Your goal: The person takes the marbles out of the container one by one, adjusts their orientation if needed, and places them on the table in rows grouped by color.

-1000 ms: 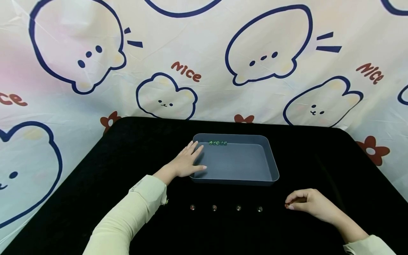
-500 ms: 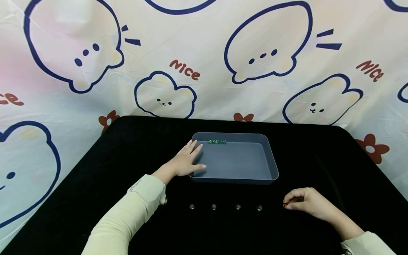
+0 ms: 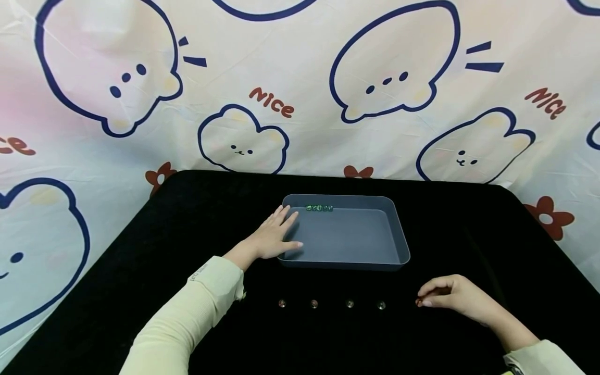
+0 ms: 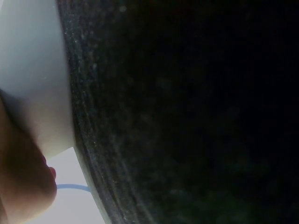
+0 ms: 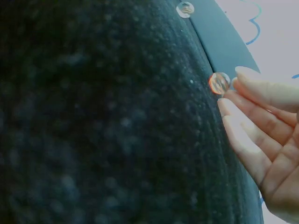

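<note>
My left hand point(image 3: 269, 238) rests, fingers spread, on the left side of a grey-blue rectangular tray point(image 3: 349, 239); part of it shows blurred in the left wrist view. Along the tray's back wall, near the left corner, lie several green marbles point(image 3: 320, 208) in a row. Off the tray's front right, low over the black cloth, my right hand point(image 3: 461, 301) pinches a clear marble point(image 5: 218, 83) with red-orange in it at the tips of thumb and fingers. Several clear marbles point(image 3: 314, 303) sit spaced in a line on the cloth, in front of the tray.
Black cloth point(image 3: 187, 219) covers the table, whose far edge runs behind the tray. Beyond it hangs a pale curtain point(image 3: 309, 140) printed with cartoon bears and red flowers. Another marble point(image 5: 185, 9) shows in the right wrist view.
The view tilts very slightly, shifting everything a few pixels. Both hands keep their places: the left on the tray, the right with the marble.
</note>
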A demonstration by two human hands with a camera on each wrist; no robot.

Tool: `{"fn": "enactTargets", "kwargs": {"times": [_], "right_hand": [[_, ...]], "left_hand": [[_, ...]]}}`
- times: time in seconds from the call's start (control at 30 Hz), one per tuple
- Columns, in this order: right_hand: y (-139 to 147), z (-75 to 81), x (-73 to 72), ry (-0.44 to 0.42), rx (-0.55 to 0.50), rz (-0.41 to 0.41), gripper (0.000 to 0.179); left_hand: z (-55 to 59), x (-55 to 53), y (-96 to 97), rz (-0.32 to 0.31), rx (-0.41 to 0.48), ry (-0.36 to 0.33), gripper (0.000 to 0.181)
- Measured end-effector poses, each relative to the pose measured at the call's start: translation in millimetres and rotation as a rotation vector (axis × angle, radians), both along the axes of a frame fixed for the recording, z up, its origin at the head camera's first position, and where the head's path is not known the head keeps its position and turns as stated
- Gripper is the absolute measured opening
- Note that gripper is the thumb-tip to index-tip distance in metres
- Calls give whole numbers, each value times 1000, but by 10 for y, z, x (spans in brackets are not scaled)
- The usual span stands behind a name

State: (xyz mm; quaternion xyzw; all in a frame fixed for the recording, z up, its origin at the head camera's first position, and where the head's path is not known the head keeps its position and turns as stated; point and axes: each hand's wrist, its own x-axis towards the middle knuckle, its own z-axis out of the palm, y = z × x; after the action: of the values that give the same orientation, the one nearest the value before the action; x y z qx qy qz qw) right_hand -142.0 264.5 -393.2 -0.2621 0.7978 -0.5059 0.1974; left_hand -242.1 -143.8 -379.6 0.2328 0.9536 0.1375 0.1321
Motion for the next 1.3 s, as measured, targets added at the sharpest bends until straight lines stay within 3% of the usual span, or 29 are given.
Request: {"fn": "enactTargets", "kwargs": {"times": [0.27,0.53,0.9,1.3], "right_hand": [[-13,94,-36,-59,-22,-9,22],[-108,226,-116,-8,55,-107,26],[-306,317,-281,9,-14,-100,29],[-525,489,-483,30,32,-131,34]], "left_hand": [[13,15,3,-2,-7,1,78],[31,17,10,2,-26,11,79],[15,28,5,-1,-25,8,79],[-4,14,-1,7,-30,10,79]]}}
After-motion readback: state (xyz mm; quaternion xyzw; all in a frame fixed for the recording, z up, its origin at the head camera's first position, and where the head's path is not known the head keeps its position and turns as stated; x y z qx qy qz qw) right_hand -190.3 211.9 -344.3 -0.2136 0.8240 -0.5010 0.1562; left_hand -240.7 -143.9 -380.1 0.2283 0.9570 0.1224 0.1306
